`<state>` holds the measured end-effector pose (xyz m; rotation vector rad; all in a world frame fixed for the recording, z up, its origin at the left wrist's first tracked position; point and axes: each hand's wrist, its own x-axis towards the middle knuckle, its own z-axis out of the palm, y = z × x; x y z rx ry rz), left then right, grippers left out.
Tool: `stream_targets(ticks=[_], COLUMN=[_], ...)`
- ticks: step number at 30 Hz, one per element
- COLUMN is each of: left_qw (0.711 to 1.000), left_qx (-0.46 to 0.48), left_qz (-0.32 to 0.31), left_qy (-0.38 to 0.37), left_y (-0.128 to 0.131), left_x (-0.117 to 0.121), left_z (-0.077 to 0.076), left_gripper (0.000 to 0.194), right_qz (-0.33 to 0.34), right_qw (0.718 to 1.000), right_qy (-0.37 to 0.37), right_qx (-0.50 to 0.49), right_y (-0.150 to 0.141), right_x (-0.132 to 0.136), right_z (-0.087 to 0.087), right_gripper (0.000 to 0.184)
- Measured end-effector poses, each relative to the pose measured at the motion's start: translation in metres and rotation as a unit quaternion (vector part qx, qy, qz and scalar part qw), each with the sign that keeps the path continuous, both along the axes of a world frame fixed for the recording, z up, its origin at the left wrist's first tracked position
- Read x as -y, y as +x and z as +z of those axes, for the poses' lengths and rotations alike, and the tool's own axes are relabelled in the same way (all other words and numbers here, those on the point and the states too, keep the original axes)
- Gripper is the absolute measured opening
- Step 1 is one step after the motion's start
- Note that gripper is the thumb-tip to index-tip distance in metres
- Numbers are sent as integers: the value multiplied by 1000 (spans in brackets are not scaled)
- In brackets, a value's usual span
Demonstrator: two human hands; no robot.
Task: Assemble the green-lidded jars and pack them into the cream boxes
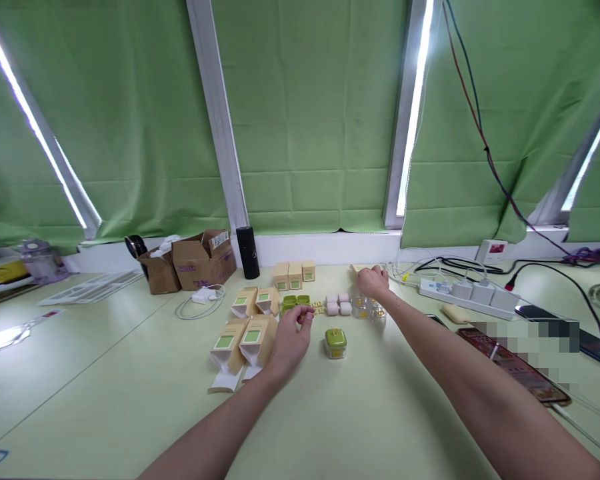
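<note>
My left hand (pixel 293 335) has its fingers curled in towards the thumb, beside open green lids (pixel 295 301) and small gold pieces (pixel 319 307); what it holds, if anything, is hidden. At the back, my right hand (pixel 373 282) closes its fingers at a small flat beige piece (pixel 357 268), above several clear jars (pixel 361 308). Between the hands are several pale pink-white blocks (pixel 333 308). Nearer to me stands a clear square jar with a glossy green lid (pixel 335 343). Open beige cartons (pixel 260 332) with green labels lie left of my left hand.
Small beige boxes (pixel 295 275) stand farther back, near a black cylinder (pixel 248 253). Cardboard boxes (pixel 204 259) and a white charger with cable (pixel 204 295) are at left. At right lie a power strip (pixel 467 298), phones (pixel 515 365) and loose cables.
</note>
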<state>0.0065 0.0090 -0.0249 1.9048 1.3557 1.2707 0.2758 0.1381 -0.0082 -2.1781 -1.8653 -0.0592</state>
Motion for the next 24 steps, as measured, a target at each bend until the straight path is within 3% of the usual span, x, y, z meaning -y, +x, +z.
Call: stream_targets(ticks=[9,16,17,20,24], left_qw=[1000,997,996,989,976], left_qx=[15,72,86,146,204], left_qz=[18,8,4,-17,-63], left_qy=[17,12,8,-2,-30], left_y=[-1,1,1,2,3], left_x=[1,5,4,2,-5], left_z=[3,15,18,26,39], left_gripper=[24,25,26,32,46], right_qz=[7,49,61,147,203], right_qw=[985,952,944,886,856], right_qy=[150,273,292,386,404], right_qx=[-85,-132,-139,-212,-252], right_y=[-6,-26,-30,-41,-58], right_x=[16,52,60,83,118], right_z=[12,24,24,22,20], right_gripper=[41,48,48,45,42])
